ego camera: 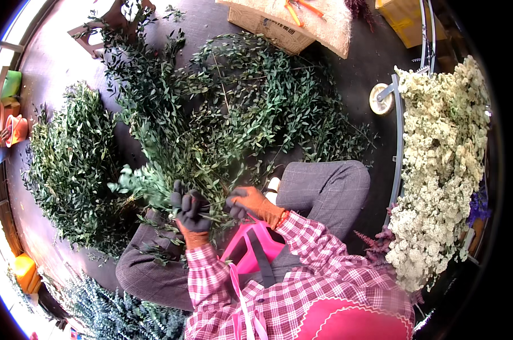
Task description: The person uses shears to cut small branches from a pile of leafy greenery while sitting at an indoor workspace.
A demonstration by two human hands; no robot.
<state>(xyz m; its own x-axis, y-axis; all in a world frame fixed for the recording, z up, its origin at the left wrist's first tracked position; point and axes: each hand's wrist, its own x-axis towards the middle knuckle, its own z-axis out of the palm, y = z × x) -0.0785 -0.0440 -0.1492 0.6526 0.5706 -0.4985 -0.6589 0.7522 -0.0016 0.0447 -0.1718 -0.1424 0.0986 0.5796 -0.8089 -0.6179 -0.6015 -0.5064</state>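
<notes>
Gloved in dark grey and orange, my left hand [191,210] is closed around the stems of a small bunch of leafy green sprigs [148,182], whose leaves point up and left. My right hand [252,203], in an orange and dark glove, is just to the right with its fingers on a thin stem [216,203] between the hands. Beyond both hands, a large heap of green leafy branches [256,106] spreads over the dark floor. A bright pink object with a dark strap [254,246] lies in my lap, between my crossed legs.
A dense green bundle [76,170] stands at left, with blue-grey foliage [116,310] below. Cream flowers [439,170] fill a wheeled rack [396,127] at right. Orange-handled cutters [294,15] lie on a board [333,29] above a cardboard box [267,29]. A brown stool-like object [112,25] stands at upper left.
</notes>
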